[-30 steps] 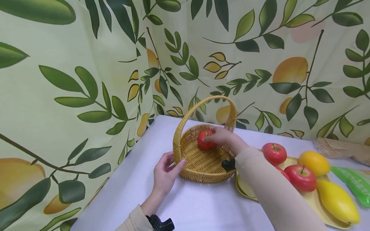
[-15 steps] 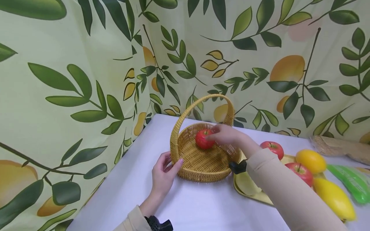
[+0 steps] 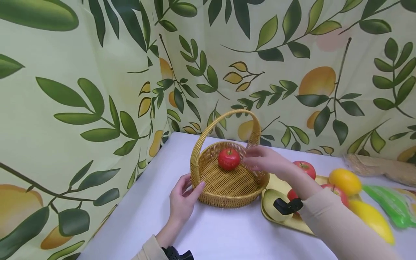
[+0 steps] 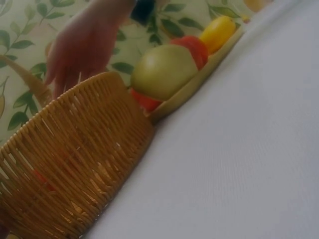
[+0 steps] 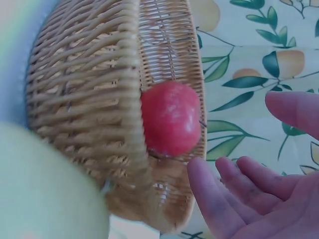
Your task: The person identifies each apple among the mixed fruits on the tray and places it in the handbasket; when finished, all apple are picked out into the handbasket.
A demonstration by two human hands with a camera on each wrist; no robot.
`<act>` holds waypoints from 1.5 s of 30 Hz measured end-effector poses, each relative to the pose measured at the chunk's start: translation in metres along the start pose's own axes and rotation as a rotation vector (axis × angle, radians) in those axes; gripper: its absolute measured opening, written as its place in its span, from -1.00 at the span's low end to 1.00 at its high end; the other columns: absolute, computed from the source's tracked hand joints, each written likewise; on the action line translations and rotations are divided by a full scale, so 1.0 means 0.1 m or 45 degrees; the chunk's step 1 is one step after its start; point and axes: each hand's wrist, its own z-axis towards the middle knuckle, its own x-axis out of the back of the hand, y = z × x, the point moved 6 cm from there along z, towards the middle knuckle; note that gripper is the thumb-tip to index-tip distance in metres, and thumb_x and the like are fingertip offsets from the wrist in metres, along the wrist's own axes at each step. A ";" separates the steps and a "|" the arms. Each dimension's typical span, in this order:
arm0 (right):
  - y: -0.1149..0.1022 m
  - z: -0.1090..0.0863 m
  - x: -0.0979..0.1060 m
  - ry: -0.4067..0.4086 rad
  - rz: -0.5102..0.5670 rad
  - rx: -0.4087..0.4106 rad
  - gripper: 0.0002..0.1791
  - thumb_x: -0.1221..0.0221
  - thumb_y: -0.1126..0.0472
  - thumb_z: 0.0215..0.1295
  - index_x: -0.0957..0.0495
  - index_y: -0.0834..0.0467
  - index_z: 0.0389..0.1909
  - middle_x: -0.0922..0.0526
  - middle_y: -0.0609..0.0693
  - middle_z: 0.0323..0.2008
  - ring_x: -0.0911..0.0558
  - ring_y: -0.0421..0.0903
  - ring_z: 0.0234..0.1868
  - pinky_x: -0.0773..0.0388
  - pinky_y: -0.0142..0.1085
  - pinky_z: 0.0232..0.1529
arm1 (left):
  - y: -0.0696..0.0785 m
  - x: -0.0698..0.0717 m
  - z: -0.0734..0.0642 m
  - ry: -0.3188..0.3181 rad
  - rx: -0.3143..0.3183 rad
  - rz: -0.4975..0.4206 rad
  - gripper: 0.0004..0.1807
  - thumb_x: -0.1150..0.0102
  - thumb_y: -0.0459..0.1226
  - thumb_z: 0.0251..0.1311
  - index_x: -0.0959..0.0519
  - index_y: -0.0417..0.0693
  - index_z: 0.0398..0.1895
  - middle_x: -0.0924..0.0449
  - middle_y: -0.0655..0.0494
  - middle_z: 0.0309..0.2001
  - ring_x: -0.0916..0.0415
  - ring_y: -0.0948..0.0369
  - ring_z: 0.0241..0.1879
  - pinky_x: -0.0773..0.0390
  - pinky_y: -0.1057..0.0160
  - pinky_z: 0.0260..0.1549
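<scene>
A red apple [image 3: 229, 159] rests inside a round wicker basket [image 3: 234, 200] with an arched handle, toward its back. My left hand [image 3: 183, 198] holds the basket's left side near the foot of the handle, thumb at the rim and the other fingers partly hidden. Over the basket's right side, my right hand [image 3: 264, 159] is apart from the apple and holds nothing. In the right wrist view its fingers are spread, with the apple [image 5: 172, 118] beyond the fingertips. The left wrist view shows the basket's woven wall [image 4: 84, 144] close up.
Right of the basket, a yellow tray [image 3: 303, 226] holds a pale green pear-like fruit [image 3: 274, 204], several red apples [image 3: 305, 168], an orange fruit [image 3: 345, 181] and a long yellow fruit [image 3: 373, 220]. A green packet [image 3: 390, 204] lies beyond. Leaf-patterned cloth hangs behind the table.
My right hand has let go of the red apple and drawn back to the right, leaving it in the basket. My left hand keeps its hold on the basket.
</scene>
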 end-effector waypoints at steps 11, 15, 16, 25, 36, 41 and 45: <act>0.18 -0.41 0.24 0.108 0.024 -0.062 -0.22 -0.22 -0.07 0.45 -0.21 0.28 0.49 -0.39 0.32 0.38 -0.56 0.19 0.23 -0.53 0.09 0.19 | -0.01 0.00 -0.01 0.013 -0.002 -0.001 -0.63 -0.47 -0.22 0.20 -0.64 0.03 0.06 -0.69 -0.02 0.00 -0.62 0.14 0.06 -0.63 0.11 0.04; 0.24 -0.53 0.28 0.140 -0.069 -0.101 -0.21 -0.23 -0.19 0.40 -0.29 0.18 0.46 -0.44 0.24 0.37 -0.57 0.18 0.23 -0.50 0.15 0.20 | -0.02 0.00 -0.01 0.005 -0.003 -0.006 -0.64 -0.46 -0.22 0.20 -0.64 0.03 0.06 -0.68 -0.07 0.01 -0.62 0.14 0.06 -0.63 0.11 0.04; 0.25 -0.56 0.29 0.153 -0.100 -0.105 -0.22 -0.23 -0.22 0.39 -0.32 0.15 0.45 -0.45 0.22 0.36 -0.56 0.18 0.23 -0.49 0.16 0.19 | -0.03 0.00 -0.01 0.005 -0.004 -0.006 -0.64 -0.46 -0.22 0.20 -0.64 0.03 0.06 -0.68 -0.06 0.01 -0.62 0.14 0.06 -0.63 0.12 0.04; 0.42 -0.86 0.40 0.224 -0.110 -0.083 -0.33 -0.18 -0.16 0.46 -0.34 0.09 0.44 -0.46 0.20 0.35 -0.52 0.19 0.24 -0.58 0.09 0.09 | 0.00 -0.02 -0.01 -0.015 0.011 0.004 -0.64 -0.44 -0.21 0.22 -0.63 0.03 0.08 -0.67 -0.06 0.04 -0.61 0.15 0.09 -0.60 0.12 0.08; 0.58 -1.12 0.45 0.299 -0.127 -0.085 -0.41 -0.23 -0.07 0.46 -0.42 0.14 0.36 -0.54 0.15 0.25 -0.57 0.11 0.15 -0.56 -0.09 0.03 | -0.02 0.00 -0.01 -0.011 0.064 -0.003 -0.64 -0.45 -0.20 0.22 -0.63 0.04 0.06 -0.68 0.01 0.02 -0.59 0.12 0.12 -0.53 -0.08 0.15; 0.63 -1.24 0.50 0.345 -0.185 -0.111 -0.39 -0.19 -0.07 0.49 -0.38 0.18 0.38 -0.47 0.23 0.31 -0.49 0.27 0.25 -0.54 0.07 0.10 | -0.02 0.00 0.00 -0.016 0.064 0.006 -0.63 -0.44 -0.18 0.22 -0.62 0.04 0.07 -0.66 -0.06 0.05 -0.58 0.12 0.13 -0.51 -0.13 0.16; 0.65 -1.33 0.52 0.373 -0.206 -0.143 -0.34 -0.19 -0.09 0.48 -0.33 0.24 0.40 -0.44 0.30 0.32 -0.46 0.34 0.28 -0.58 -0.16 0.05 | -0.01 0.00 0.00 -0.018 0.064 0.018 -0.63 -0.44 -0.18 0.22 -0.62 0.03 0.08 -0.66 -0.02 0.07 -0.56 0.12 0.15 -0.51 -0.12 0.16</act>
